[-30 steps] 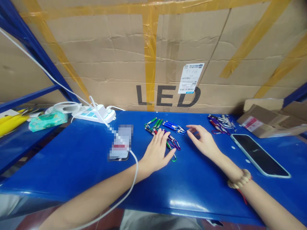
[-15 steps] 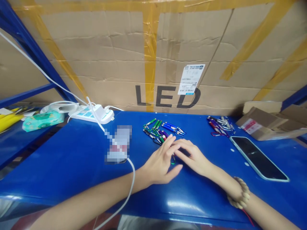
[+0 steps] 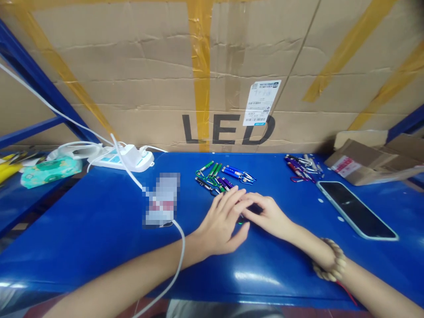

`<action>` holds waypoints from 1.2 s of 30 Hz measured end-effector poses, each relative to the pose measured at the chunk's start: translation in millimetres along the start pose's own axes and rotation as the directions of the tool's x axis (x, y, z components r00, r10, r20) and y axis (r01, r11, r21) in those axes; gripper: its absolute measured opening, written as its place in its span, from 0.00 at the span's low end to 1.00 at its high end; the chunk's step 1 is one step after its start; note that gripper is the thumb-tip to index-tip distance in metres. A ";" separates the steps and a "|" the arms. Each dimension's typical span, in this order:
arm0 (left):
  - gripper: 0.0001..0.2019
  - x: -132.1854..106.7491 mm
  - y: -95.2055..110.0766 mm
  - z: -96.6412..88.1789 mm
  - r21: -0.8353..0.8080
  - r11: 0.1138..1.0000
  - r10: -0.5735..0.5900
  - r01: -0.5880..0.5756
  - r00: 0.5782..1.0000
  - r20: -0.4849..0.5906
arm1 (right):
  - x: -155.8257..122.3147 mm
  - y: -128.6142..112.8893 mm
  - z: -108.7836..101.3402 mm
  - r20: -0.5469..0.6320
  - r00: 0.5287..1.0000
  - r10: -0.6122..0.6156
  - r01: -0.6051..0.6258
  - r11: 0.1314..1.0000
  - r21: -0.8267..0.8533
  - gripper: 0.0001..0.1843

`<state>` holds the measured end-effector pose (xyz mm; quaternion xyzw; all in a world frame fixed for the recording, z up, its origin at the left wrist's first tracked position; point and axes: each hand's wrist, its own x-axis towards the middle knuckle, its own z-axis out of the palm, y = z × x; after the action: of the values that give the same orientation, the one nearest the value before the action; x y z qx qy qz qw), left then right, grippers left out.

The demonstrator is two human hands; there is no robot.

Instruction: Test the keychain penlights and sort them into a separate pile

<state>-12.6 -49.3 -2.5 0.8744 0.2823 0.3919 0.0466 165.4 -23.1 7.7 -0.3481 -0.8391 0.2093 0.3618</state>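
A pile of small keychain flashlights point(image 3: 221, 173) in green, blue, purple and black, each with a clip, lies at the middle of the blue table point(image 3: 99, 229). My left hand point(image 3: 222, 222) rests just in front of the pile, fingers stretched out and flat, tips touching the nearest lights. My right hand point(image 3: 270, 216) meets it from the right, its fingers curled down over a light with a green clip point(image 3: 240, 223); most of that light is hidden under the two hands. A bead bracelet point(image 3: 331, 266) circles my right wrist.
A second pile of flashlights point(image 3: 301, 168) lies at the back right, beside a dark phone point(image 3: 356, 210) and torn cardboard boxes point(image 3: 367, 161). A blurred phone point(image 3: 161, 201) on a white cable, a power strip point(image 3: 124, 157) and a tissue pack point(image 3: 49, 169) sit left. A large "LED" carton stands behind.
My right hand came in from the right and closed over the green-clip light beside my left hand. My left hand slid a little toward me. Over the last half second both hands barely moved.
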 end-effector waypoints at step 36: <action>0.06 10.4 -12.6 6.2 -0.439 0.756 -0.523 0.485 0.851 0.039 | 1.6 14.2 -9.3 -0.088 0.976 -0.200 0.148 0.901 -0.408 0.11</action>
<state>-8.4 -32.3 -3.8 0.7153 0.4146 0.4545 0.3315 177.8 -11.5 5.9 -0.3507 -0.8670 -0.0220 0.3533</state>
